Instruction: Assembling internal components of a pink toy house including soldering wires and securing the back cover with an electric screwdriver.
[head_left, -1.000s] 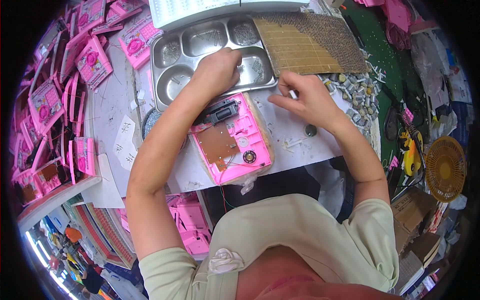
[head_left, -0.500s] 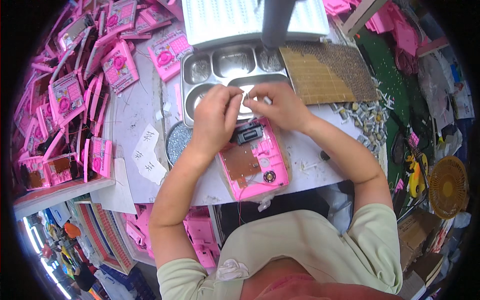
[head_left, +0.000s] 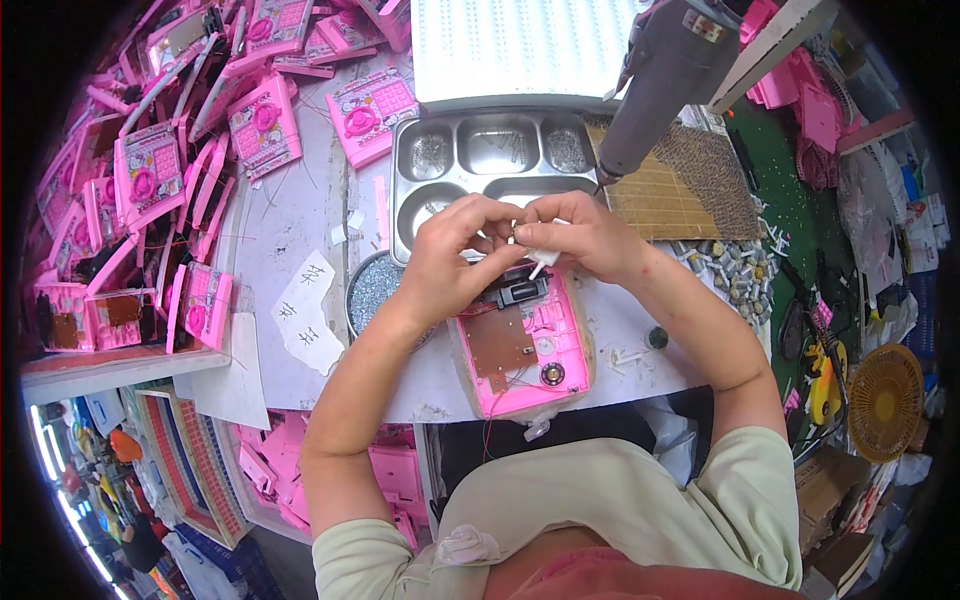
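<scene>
My left hand (head_left: 465, 250) and my right hand (head_left: 585, 238) meet above the open pink toy casing (head_left: 560, 350), fingertips pinched together. A small white plastic part with a thin stem (head_left: 543, 262) sticks out below the fingers of my right hand. Whatever small piece lies between the fingertips of my left hand is mostly hidden. Inside the casing are a brown circuit board (head_left: 498, 345), a black module (head_left: 520, 292) near its far end and a round metal-rimmed piece (head_left: 552, 374). Just beyond my hands stands a compartmented steel tray (head_left: 455, 180).
A grey power screwdriver (head_left: 660, 90) hangs over the tray's right side. Small metal cylinders with white stems (head_left: 725, 270) lie heaped at right, beside a brown board (head_left: 670, 190). Pink toy casings (head_left: 150, 190) crowd the left. A round dish of small metal pieces (head_left: 370, 295) sits by my left forearm.
The view has shifted, so the bench appears farther right and the screwdriver shows more fully. My hands have drawn closer together, and the white part now points down from the right hand.
</scene>
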